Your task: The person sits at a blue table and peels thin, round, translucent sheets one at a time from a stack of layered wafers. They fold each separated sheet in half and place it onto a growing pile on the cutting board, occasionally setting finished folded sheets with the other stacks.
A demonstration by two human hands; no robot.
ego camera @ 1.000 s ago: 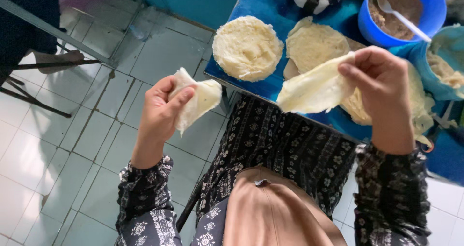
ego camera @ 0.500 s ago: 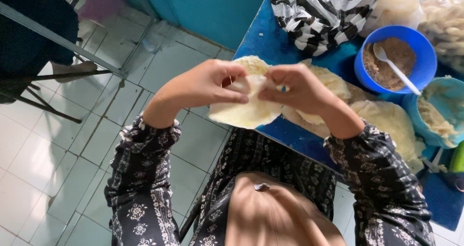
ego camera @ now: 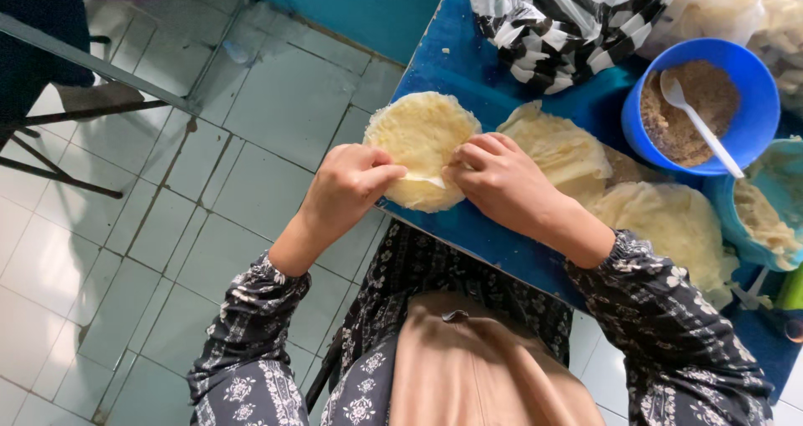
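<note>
floor (ego camera: 167,183): pale tiles | wall (ego camera: 351,0): teal | table (ego camera: 468,66): blue

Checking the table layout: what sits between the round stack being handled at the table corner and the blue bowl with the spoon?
In the head view, another pale wrapper pile on the blue table lies between the round stack and the blue bowl.
</note>
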